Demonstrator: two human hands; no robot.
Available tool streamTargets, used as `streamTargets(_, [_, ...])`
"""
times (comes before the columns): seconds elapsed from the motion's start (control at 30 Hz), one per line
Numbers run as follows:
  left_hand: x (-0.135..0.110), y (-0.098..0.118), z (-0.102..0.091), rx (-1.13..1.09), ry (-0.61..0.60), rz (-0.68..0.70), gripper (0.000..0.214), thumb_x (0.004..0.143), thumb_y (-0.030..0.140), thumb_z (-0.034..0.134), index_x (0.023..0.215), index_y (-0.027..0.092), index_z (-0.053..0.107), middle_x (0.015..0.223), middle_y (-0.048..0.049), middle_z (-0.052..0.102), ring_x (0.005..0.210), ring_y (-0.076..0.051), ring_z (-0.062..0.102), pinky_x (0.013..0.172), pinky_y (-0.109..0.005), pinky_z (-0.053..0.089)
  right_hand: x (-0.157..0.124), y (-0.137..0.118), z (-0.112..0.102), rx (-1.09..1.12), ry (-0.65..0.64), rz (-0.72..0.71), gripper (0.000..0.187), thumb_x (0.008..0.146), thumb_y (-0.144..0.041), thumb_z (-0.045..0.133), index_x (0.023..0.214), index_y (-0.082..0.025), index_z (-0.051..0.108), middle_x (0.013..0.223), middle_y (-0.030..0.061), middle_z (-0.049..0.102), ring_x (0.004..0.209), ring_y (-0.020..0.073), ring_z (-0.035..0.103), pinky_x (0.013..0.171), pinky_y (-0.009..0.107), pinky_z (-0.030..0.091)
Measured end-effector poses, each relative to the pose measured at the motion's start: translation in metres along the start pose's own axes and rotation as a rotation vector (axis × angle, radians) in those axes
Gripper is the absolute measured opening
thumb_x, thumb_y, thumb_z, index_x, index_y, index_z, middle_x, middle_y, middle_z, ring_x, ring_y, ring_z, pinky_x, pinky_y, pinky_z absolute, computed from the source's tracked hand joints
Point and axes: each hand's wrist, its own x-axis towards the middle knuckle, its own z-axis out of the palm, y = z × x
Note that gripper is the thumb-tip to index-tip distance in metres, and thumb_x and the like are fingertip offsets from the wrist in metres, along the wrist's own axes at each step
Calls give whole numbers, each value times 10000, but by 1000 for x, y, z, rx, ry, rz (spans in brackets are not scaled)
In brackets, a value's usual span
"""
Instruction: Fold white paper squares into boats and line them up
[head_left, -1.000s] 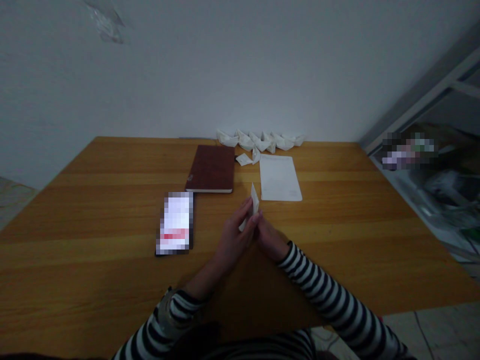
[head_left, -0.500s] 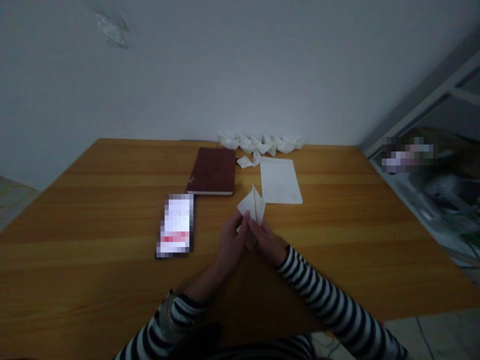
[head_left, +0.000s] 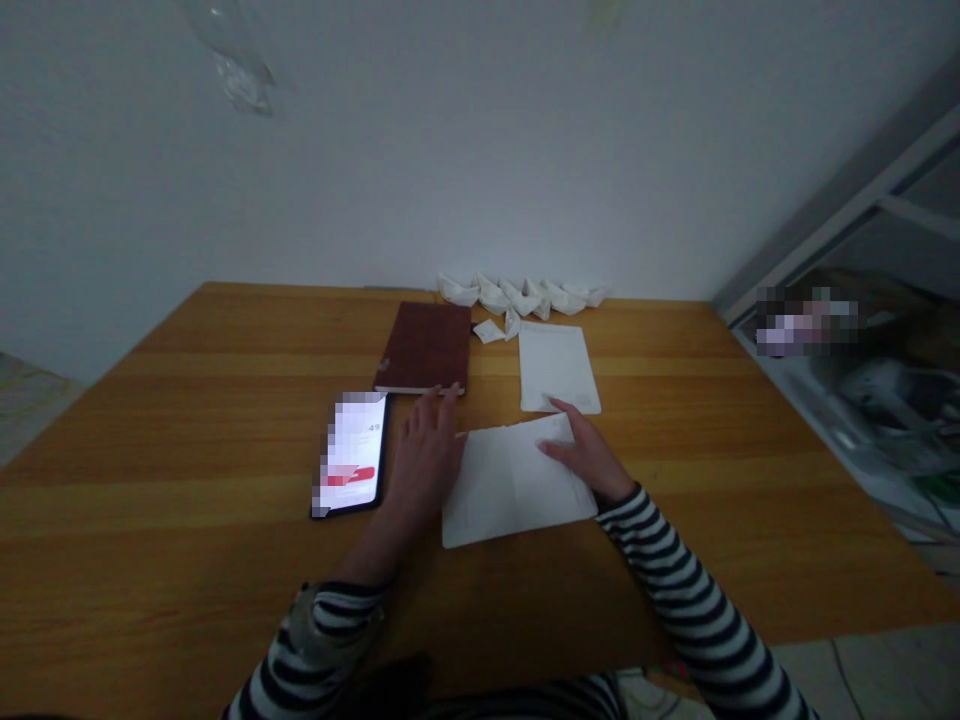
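Plain white painted wall [head_left: 480, 150] runs behind a honey-toned wooden table [head_left: 187, 430], with a glossy translucent mark [head_left: 236, 70] high on its left. Pale tile floor [head_left: 30, 410] shows at the left corner and lower right. White frame [head_left: 847, 210] stands at right, blurred clutter [head_left: 885, 400] beneath it. Lighting is dim throughout

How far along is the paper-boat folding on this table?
Done: a row of folded paper boats stands along the far edge of the wooden table. In hand: the right hand rests on a flat white sheet, with the left hand at its left edge. Left: that sheet shows no boat shape yet, and a pile of white paper lies flat; its sheet count cannot be told.
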Motion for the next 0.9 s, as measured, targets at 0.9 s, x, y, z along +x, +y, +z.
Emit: streamTargets(0.9, [-25, 26, 40, 328, -307, 221, 533, 1005, 233, 289, 1523, 117, 343, 1636, -88, 231, 1519, -254, 207, 1216, -571, 211, -36, -23, 15, -629, 106, 7, 481, 942, -213, 431, 1409, -224, 547, 921, 76, 773, 731, 205, 681, 669, 292, 455])
